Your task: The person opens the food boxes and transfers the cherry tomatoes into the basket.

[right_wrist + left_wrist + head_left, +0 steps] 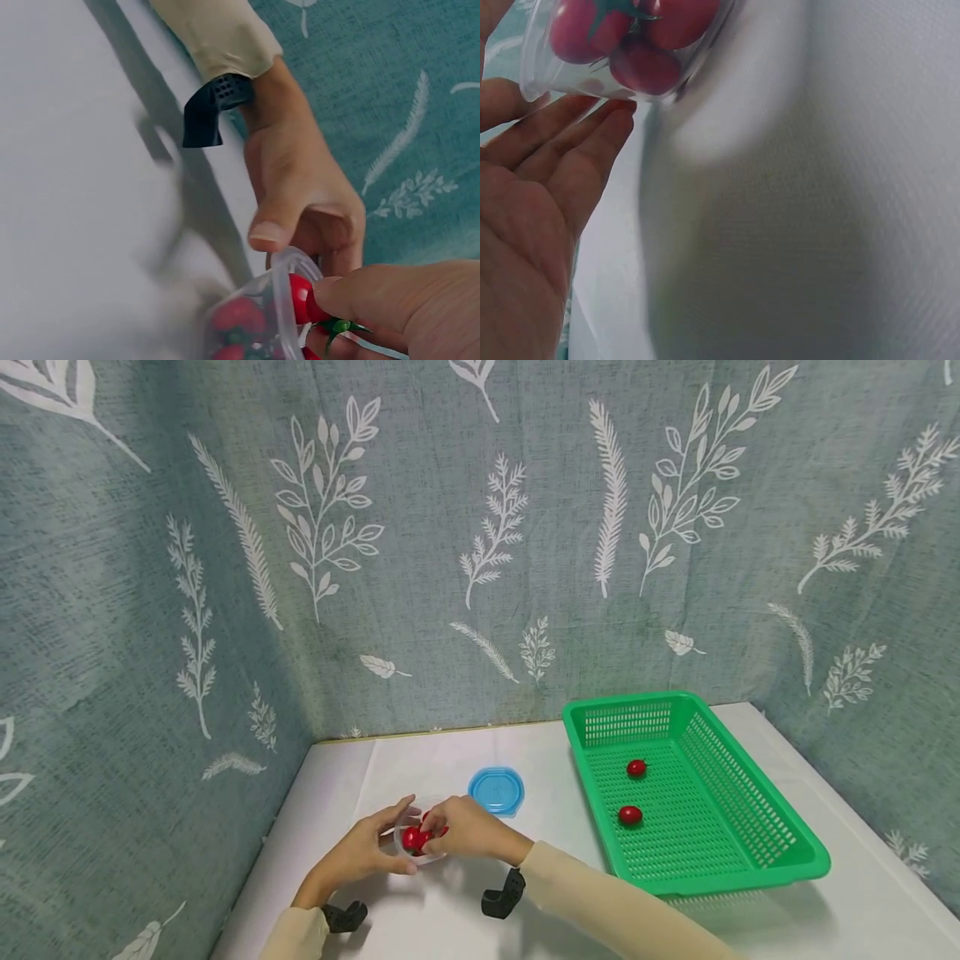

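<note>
- The right hand [459, 828] pinches a small red tomato [302, 298] between thumb and fingers at the mouth of the clear tub [538, 71]; a green top shows just below the fingertips.
- That tomato looks light and smooth, with a glossy skin that would probably slide under a loose pinch. Whether it is real fruit or an imitation I cannot tell; if real, a hard squeeze could split it.
- The best hold is probably round its widest part, with the pads flat on the skin; the thin green top looks likely to snap off or slip.
- The left hand [367, 847] curves round the side of the tub, thumb on the near side and fingers on the far side. How firmly it presses, I cannot tell.
- The tub's wall looks like thin, bendy plastic, so a low, gentle grip should steady it without denting it.
- Inside the tub lie more red tomatoes [570, 37], at least 3, packed close together; the full count is hidden by the hands.
- The green basket [705, 810] on the white worktop [450, 918] holds 2 tomatoes [630, 816], well apart from its right wall.
- The blue lid [497, 791] lies off the tub, just beyond the right hand.
</note>
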Demonstrator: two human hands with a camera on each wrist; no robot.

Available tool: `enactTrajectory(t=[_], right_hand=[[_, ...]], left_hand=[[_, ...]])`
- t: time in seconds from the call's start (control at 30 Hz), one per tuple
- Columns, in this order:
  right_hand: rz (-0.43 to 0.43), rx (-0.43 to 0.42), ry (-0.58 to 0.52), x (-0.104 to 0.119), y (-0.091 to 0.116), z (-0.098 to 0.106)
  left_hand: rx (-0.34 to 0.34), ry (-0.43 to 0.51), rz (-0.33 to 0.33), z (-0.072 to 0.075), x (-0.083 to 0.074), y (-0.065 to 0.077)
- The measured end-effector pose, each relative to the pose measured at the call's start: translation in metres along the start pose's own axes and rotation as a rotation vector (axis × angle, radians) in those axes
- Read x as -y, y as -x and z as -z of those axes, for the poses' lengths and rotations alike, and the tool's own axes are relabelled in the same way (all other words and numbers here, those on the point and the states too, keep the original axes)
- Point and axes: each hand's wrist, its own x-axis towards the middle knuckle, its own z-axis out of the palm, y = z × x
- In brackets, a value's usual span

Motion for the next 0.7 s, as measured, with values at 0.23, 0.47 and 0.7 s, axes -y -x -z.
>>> enactTrajectory(t=[0.23,0.47,0.7], right_hand=[[0.017,-0.040,0.017,0.004,0.002,0.011],[0.012,-0.050,0.007,0.014,0.009,0.028],[0.005,-0.059,-0.009,0.010,0.014,0.046]], left_hand=[[-0.018,-0.006,0.009,-0.001,0.003,0.000],[-0.032,0.002,0.006,-0.002,0.005,0.000],[-0.052,-0.024,0.024,-0.004,0.003,-0.001]])
